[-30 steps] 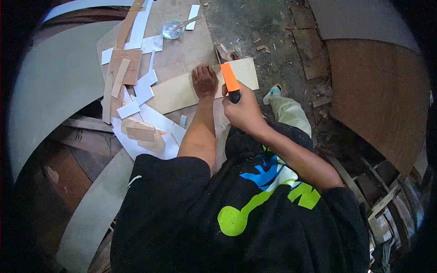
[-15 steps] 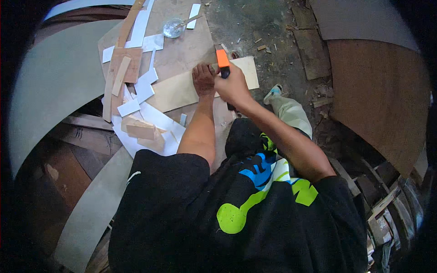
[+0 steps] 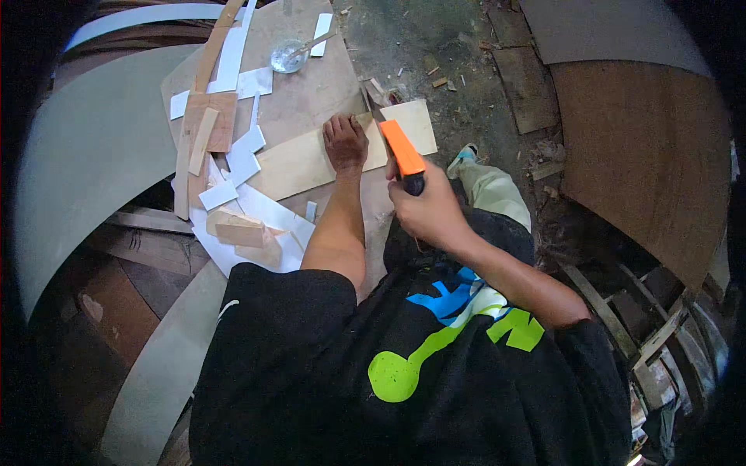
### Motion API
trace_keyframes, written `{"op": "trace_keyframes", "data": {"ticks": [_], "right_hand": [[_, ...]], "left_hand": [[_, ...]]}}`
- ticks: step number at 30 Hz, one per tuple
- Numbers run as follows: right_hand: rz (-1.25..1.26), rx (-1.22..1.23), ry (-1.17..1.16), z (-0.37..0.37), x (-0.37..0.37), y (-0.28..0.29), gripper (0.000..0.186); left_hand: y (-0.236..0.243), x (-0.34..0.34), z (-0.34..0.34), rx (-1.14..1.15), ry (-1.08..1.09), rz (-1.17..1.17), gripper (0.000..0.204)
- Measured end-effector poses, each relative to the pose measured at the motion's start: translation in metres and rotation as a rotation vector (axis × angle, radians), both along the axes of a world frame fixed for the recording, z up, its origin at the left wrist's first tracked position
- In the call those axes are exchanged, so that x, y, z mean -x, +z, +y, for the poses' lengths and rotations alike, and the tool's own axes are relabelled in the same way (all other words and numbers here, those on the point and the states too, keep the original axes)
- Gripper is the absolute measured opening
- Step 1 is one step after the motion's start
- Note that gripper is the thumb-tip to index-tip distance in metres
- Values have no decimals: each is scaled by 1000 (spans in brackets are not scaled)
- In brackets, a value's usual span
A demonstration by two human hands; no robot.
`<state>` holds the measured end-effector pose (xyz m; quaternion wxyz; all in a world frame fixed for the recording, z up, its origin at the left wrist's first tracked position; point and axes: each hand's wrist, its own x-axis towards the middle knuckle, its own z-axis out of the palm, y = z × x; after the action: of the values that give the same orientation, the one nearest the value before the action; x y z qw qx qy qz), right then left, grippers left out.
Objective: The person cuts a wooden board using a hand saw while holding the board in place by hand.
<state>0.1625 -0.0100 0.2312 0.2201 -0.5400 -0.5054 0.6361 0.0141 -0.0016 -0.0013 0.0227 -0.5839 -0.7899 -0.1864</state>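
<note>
While left hand [image 3: 346,146] rests on long pale plywood board [image 3: 299,165], fingers [image 3: 339,124] bent near far edge, right hand [image 3: 427,203] grips handsaw with orange-and-black handle [image 3: 402,147], blade [image 3: 377,112] set across board. Cannot tell whether left fingers clasp edge. Board lies slantwise on broad tan wooden desk [image 3: 311,93], right end jutting past desk's side. Several flat white pieces [image 3: 244,166] lie left of board; beyond, round clear container [image 3: 285,60] stands with thin stick [image 3: 315,43] leaning on rim.
</note>
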Motion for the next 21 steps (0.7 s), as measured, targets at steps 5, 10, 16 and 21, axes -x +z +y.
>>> {"op": "trace_keyframes", "data": {"ticks": [5, 10, 16, 21], "right_hand": [[113, 305, 30, 44, 10, 35, 19], [584, 433, 64, 120, 27, 30, 23], [626, 450, 95, 172, 89, 5, 35], [518, 485, 84, 159, 85, 26, 31]], "left_hand": [[-14, 11, -11, 19, -30, 134, 17], [-14, 4, -3, 15, -17, 29, 19], [-6, 3, 2, -16, -42, 15, 20], [0, 2, -2, -4, -9, -1, 22]]}}
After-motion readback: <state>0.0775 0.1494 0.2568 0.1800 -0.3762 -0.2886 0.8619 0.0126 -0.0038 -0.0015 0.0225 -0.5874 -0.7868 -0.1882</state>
